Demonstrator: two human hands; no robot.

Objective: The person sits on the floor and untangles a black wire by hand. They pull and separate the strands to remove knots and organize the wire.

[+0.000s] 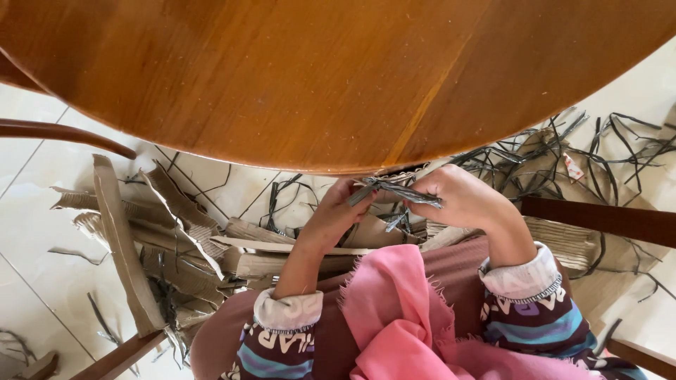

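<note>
Presently noted: thin grey strip of twisted plastic-like material (394, 190) held between both hands just below the near edge of the round brown wooden table (338, 84), above the lap.

Risks, as judged:
- Could slip from the pinch at either end; cause, narrow glossy strip and small contact at the fingertips.
- Could snap or fray if pulled hard; cause, tension applied from two sides.
- Could drop into the litter of torn brown cardboard pieces (169, 232) and loose dark strips (563, 155) on the pale tiled floor (42, 281), and be lost among like-coloured scraps.
- Could snag on the frayed pink cloth (401, 317) draped over the lap.

Pose of hands:
- Left hand (334, 214): raised from a bent wrist, fingers curled, thumb and fingertips pinching the left end of the strip.
- Right hand (458, 197): closed into a loose fist, knuckles up, gripping the right end of the strip; tip protruding past the fingers.
- Both forearms angled up from striped sleeves with pale cuffs (289, 309), hands near each other, not touching the table so far as can be told.
</note>
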